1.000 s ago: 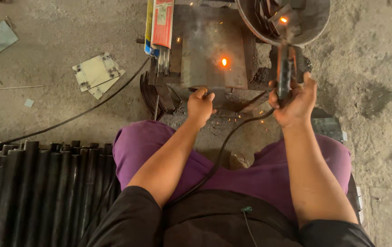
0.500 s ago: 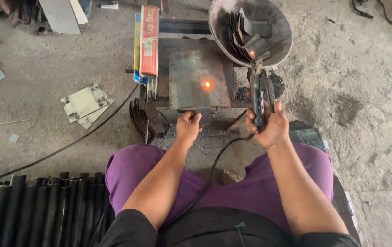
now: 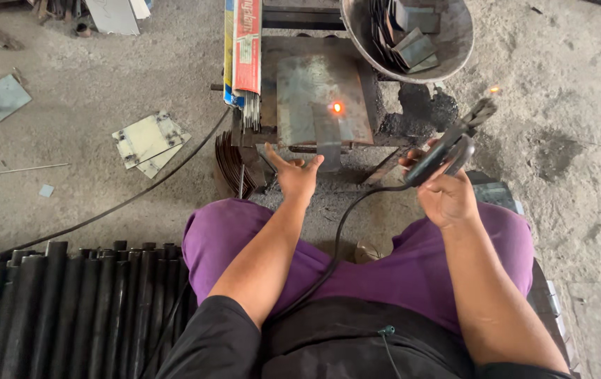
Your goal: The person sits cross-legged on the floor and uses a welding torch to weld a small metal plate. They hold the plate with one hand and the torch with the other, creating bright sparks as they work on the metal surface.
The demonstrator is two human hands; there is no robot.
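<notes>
An orange-glowing weld spot (image 3: 337,107) sat on the grey steel plate (image 3: 318,91), beside a red-and-blue rod packet (image 3: 244,45), above purple trousers (image 3: 413,267) and black tubes (image 3: 48,309).

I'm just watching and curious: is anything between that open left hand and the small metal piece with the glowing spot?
Nothing visible. The left hand is open just below the small steel piece on the steel plate, with only bare space between. The right hand holds the welding electrode holder off to the right, clear of that path.
</notes>
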